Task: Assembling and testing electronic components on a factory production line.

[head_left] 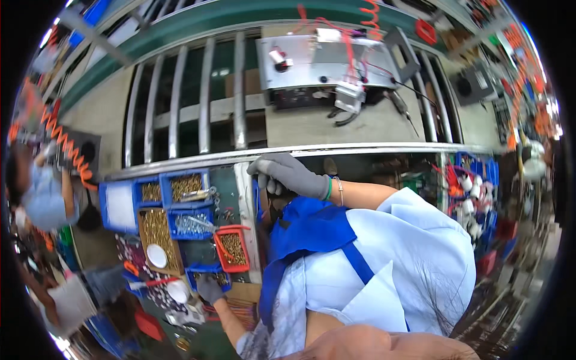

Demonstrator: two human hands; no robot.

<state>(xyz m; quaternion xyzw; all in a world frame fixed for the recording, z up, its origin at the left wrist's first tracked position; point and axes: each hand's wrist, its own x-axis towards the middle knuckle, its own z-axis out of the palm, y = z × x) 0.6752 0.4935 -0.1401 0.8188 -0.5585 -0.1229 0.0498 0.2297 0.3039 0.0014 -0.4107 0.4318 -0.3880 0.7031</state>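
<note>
My left hand, in a grey glove, reaches into a blue bin of small fasteners at the lower left. Its fingertips are down among the bin's contents, so I cannot see what they hold. My right hand, also gloved in grey, is at the near metal rail of the roller line. Its fingers are loosely bent and slightly apart, and I see nothing held in them. A red bin of brass-coloured screws sits between the two hands. Beside it is a blue bin of silver screws.
Across the rail, a metal housing with red wires stands on a board over the rollers. A power screwdriver lies next to it. More bins of screws line the left bench. Another person is at the far left.
</note>
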